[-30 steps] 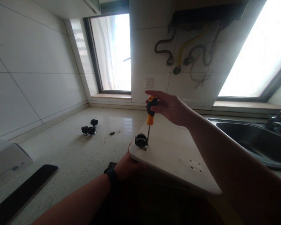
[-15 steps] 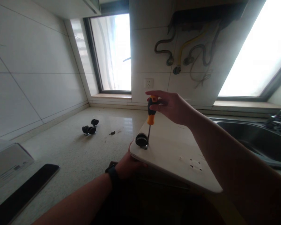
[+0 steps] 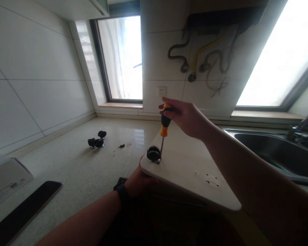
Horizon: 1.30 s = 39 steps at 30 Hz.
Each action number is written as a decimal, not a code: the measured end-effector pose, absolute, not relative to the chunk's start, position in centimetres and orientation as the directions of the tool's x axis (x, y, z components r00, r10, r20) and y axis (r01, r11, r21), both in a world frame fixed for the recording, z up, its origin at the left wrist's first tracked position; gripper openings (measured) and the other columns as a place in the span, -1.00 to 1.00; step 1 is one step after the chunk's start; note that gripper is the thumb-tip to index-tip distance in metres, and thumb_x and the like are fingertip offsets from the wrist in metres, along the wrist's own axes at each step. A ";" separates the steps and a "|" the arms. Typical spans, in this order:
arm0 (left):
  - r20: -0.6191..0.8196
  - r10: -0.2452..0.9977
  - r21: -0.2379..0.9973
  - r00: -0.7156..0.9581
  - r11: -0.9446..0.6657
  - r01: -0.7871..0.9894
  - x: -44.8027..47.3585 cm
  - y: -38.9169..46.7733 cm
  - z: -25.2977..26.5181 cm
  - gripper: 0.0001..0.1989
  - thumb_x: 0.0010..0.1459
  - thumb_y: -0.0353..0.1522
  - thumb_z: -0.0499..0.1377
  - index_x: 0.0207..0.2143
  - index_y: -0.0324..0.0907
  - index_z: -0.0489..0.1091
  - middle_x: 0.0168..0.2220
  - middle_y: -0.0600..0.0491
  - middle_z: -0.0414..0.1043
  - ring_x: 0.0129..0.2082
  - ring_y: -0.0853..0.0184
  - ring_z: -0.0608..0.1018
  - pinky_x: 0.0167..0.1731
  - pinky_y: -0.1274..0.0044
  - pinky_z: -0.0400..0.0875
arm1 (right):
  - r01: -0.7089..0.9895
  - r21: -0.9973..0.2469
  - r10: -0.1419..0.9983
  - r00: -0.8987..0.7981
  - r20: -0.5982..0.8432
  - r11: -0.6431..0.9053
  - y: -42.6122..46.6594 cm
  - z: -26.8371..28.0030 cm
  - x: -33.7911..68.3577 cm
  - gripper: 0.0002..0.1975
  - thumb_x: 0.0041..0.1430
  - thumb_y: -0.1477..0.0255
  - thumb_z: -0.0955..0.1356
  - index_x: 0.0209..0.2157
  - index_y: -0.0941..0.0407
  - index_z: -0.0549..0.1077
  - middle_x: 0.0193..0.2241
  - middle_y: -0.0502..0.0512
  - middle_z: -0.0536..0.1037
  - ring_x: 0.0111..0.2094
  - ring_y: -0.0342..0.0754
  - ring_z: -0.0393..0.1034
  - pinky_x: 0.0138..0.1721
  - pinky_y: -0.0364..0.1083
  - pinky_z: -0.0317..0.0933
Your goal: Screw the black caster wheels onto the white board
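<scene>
My right hand (image 3: 181,111) is closed around the black and orange handle of a screwdriver (image 3: 164,127). The shaft points down, its tip at the metal plate beside a black caster wheel (image 3: 153,153). That caster sits on the near left corner of a pale board (image 3: 184,164). Around the edge of the same corner, my left hand (image 3: 140,181) grips the board from below, its fingers partly hidden underneath. Several small holes (image 3: 212,180) show in the board's near right part.
Several loose casters (image 3: 96,142) and small dark bits (image 3: 121,146) lie on the speckled counter (image 3: 92,171). At the left are a black flat object (image 3: 28,212) and a pale box (image 3: 10,181). A steel sink (image 3: 261,147) with a faucet (image 3: 295,131) is at the right.
The view has shifted slightly, so everything sits a little further left. My right hand has turned a little on the screwdriver's handle; the tip stays beside the caster.
</scene>
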<state>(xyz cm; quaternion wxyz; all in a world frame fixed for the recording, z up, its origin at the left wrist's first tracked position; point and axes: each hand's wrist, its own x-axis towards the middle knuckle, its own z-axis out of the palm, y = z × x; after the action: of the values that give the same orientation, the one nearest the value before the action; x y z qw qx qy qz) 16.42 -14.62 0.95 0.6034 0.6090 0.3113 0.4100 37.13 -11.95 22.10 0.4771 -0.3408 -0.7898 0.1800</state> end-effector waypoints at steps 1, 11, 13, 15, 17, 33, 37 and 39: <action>0.124 0.873 0.990 0.472 -0.078 -0.114 16.4 -14.6 0.9 -0.04 -0.16 -0.37 0.52 0.28 -0.16 0.21 0.14 -0.25 0.45 0.22 -0.06 0.43 0.26 0.05 0.19 | 0.335 -0.635 0.718 -0.304 0.626 0.696 -11.9 22.0 37.1 -0.42 0.20 0.31 0.41 0.24 0.07 0.37 -0.07 0.13 0.58 -0.12 -0.01 0.50 0.01 0.09 0.40; 0.141 0.892 0.989 0.430 -0.106 -0.103 16.5 -14.2 0.4 0.10 -0.23 -0.36 0.54 0.34 -0.15 0.11 0.19 -0.27 0.39 0.24 -0.08 0.40 0.27 0.05 0.16 | 0.707 -0.283 0.589 -0.229 0.775 0.648 -13.5 22.7 36.9 -0.65 0.29 0.30 0.33 -0.01 0.18 0.56 -0.14 0.22 0.57 -0.15 0.05 0.47 0.00 0.13 0.32; 0.142 0.888 0.989 0.437 -0.105 -0.109 16.5 -14.3 0.5 0.09 -0.22 -0.36 0.54 0.35 -0.16 0.10 0.19 -0.28 0.39 0.24 -0.08 0.40 0.27 0.05 0.17 | 0.582 -0.410 0.663 -0.327 0.673 0.703 -13.3 22.9 37.4 -0.58 0.31 0.36 0.30 0.15 0.16 0.46 -0.03 0.22 0.57 -0.05 0.05 0.47 0.06 0.13 0.32; 0.141 0.883 0.988 0.448 -0.099 -0.116 16.5 -14.5 0.7 0.07 -0.20 -0.36 0.53 0.34 -0.16 0.12 0.18 -0.28 0.41 0.24 -0.08 0.40 0.27 0.05 0.18 | 0.436 -0.541 0.694 -0.412 0.591 0.719 -13.0 23.0 37.7 -0.53 0.31 0.34 0.31 0.22 0.12 0.40 -0.02 0.17 0.58 -0.02 0.03 0.48 0.10 0.12 0.33; 0.138 0.885 0.988 0.445 -0.094 -0.120 16.5 -14.6 1.0 0.06 -0.20 -0.36 0.53 0.33 -0.16 0.13 0.18 -0.28 0.40 0.24 -0.08 0.40 0.26 0.04 0.19 | 0.374 -0.594 0.701 -0.420 0.577 0.713 -12.6 22.7 37.8 -0.51 0.27 0.31 0.36 0.22 0.07 0.40 -0.05 0.13 0.58 -0.04 0.01 0.49 0.08 0.10 0.35; 0.153 0.882 0.985 0.447 -0.100 -0.140 16.6 -14.4 0.5 0.15 -0.19 -0.35 0.54 0.38 -0.15 0.01 0.17 -0.28 0.42 0.21 -0.08 0.44 0.25 0.08 0.23 | 0.499 -0.523 0.716 -0.373 0.590 0.691 -12.8 22.5 37.4 -0.51 0.31 0.35 0.27 0.24 0.13 0.34 -0.03 0.21 0.55 -0.06 0.05 0.45 0.04 0.14 0.36; 0.163 0.886 0.985 0.434 -0.118 -0.129 16.6 -14.5 0.7 0.14 -0.20 -0.38 0.53 0.38 -0.14 0.02 0.18 -0.28 0.40 0.23 -0.08 0.42 0.26 0.07 0.20 | 0.442 -0.561 0.712 -0.374 0.595 0.701 -12.6 22.0 37.3 -0.40 0.29 0.30 0.32 0.33 0.05 0.23 -0.08 0.15 0.53 -0.16 0.00 0.46 -0.04 0.10 0.40; 0.168 0.886 0.984 0.432 -0.125 -0.127 16.6 -14.5 0.7 0.15 -0.20 -0.40 0.54 0.38 -0.14 0.01 0.19 -0.28 0.39 0.24 -0.08 0.41 0.27 0.06 0.20 | 0.515 -0.512 0.708 -0.316 0.632 0.687 -12.7 21.7 37.0 -0.45 0.27 0.28 0.35 0.27 0.02 0.30 -0.13 0.12 0.54 -0.22 -0.01 0.44 -0.11 0.08 0.39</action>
<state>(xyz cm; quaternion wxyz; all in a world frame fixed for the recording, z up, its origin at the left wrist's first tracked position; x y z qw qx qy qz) 16.63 -14.48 0.74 0.5842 0.6119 0.3103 0.4335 36.97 -12.68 21.70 0.4445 -0.3801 -0.8038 0.1086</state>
